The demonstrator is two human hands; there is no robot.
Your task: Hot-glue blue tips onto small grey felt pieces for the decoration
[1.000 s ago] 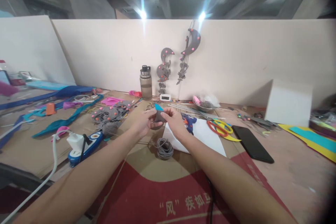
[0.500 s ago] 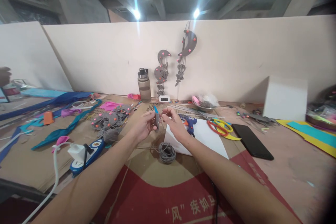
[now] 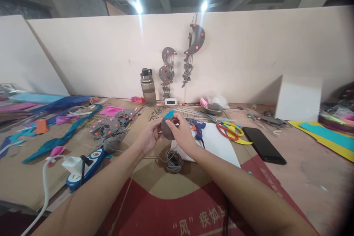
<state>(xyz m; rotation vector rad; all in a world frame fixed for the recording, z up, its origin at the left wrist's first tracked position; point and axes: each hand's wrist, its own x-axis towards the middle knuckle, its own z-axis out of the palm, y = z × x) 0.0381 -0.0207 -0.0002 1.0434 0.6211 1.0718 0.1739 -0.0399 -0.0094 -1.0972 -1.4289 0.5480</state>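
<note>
My left hand (image 3: 149, 135) and my right hand (image 3: 183, 132) meet above the cardboard, both with fingers closed. Between them is a rounded dark grey felt piece (image 3: 167, 130), its flat face turned to me. A pointed bright blue piece (image 3: 169, 114) sticks up behind its top edge; how the two are joined is hidden. My right thumb presses on the felt's face, and my left fingers grip its left edge. Just below lies a coil of grey cord (image 3: 174, 162). Beside my right wrist, a blue glue gun (image 3: 199, 130) rests on white paper (image 3: 218, 143).
Scissors with red and yellow handles (image 3: 228, 132) and a black phone (image 3: 264, 145) lie to the right. On the left are a blue power strip (image 3: 85, 169) and dotted grey felt pieces (image 3: 110, 127). A water bottle (image 3: 148, 87) stands behind. Grey crescent hangings (image 3: 197, 39) hang on the board.
The grey piece has turned from edge-on to face-on. My right hand has moved left and now grips it, where before its fingers were apart from it. The view has shifted slightly.
</note>
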